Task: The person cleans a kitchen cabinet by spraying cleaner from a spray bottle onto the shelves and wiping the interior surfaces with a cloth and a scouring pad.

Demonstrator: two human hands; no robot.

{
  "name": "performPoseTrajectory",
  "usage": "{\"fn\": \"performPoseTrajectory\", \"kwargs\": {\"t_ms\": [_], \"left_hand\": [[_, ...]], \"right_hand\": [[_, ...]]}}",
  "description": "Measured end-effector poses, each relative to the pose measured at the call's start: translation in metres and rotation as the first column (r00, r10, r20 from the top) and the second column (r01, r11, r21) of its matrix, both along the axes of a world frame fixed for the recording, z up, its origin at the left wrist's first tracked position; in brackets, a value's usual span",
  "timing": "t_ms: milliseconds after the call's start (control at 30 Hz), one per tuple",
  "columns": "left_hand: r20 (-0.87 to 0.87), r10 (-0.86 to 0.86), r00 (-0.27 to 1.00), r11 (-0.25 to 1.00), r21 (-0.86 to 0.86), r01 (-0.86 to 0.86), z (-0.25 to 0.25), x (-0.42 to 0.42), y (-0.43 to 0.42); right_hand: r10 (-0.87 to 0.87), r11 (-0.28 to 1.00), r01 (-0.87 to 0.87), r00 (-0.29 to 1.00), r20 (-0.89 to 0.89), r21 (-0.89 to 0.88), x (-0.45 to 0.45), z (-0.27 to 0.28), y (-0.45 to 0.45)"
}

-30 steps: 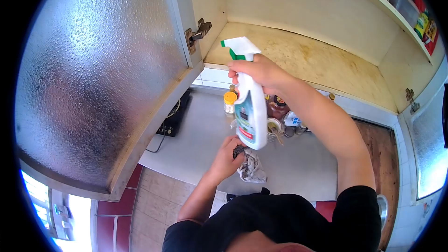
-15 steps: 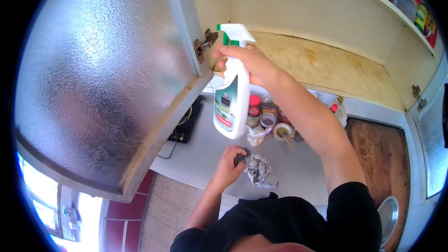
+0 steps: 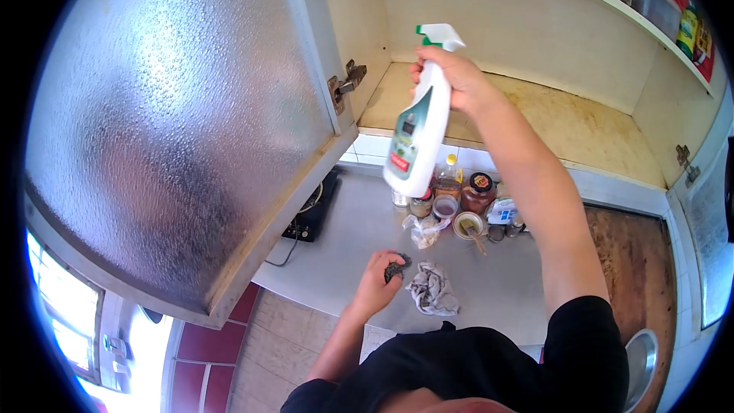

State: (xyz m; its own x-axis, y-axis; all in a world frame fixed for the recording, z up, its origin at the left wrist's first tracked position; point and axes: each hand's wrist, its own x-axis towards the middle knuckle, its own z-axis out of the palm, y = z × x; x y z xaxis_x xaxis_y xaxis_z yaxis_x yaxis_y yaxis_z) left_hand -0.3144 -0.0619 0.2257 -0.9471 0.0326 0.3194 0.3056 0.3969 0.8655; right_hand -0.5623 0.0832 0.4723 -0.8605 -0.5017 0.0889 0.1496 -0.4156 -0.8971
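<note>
My right hand (image 3: 451,76) is wrapped round the neck of a white spray bottle (image 3: 432,145) with a green trigger and a green label. It holds the bottle up in front of the cabinet shelf (image 3: 527,111), nozzle pointing left. Low over the metal counter (image 3: 344,237), my left hand (image 3: 376,279) grips a dark steel wool scrubber (image 3: 397,266). A crumpled grey cloth (image 3: 433,291) lies on the counter just right of that hand.
Behind the cloth stand several jars (image 3: 479,193) and a small bowl (image 3: 467,225) with a spoon. A frosted glass cabinet door (image 3: 176,130) hangs open on the left. A black stove (image 3: 310,218) sits beneath it. To the right are a wooden board (image 3: 627,275) and a metal pan (image 3: 641,367).
The spray bottle in my right hand has moved right and slightly up, towards the inside of the cabinet. My left hand stays at the counter with the scrubber. The view has shifted slightly.
</note>
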Motion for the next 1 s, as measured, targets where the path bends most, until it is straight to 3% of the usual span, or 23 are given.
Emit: {"fn": "performPoseTrajectory", "kwargs": {"t_ms": [167,400,733,867,1000], "left_hand": [[-0.027,-0.015,1.000,0.999,-0.043,0.014,-0.003,-0.004,0.004],[-0.028,-0.038,0.999,0.999,-0.035,0.037,-0.002,-0.009,0.009],[0.010,-0.088,0.996,0.984,-0.157,0.088,-0.037,-0.033,0.015],[0.017,-0.150,0.988,0.965,-0.214,0.150,-0.043,-0.043,0.033],[0.010,-0.203,0.979,0.952,-0.233,0.200,-0.036,-0.049,0.053]], "right_hand": [[0.033,0.999,-0.032,0.998,0.048,-0.026,-0.008,0.010,0.024],[-0.076,0.997,0.077,0.993,0.089,-0.016,-0.008,-0.001,0.053],[-0.227,0.946,0.201,0.971,0.075,0.255,0.081,-0.029,0.152],[-0.196,0.914,0.162,0.979,0.057,0.372,0.096,-0.051,0.179],[-0.338,0.885,0.322,0.941,-0.010,0.336,0.113,-0.059,0.173]]}}
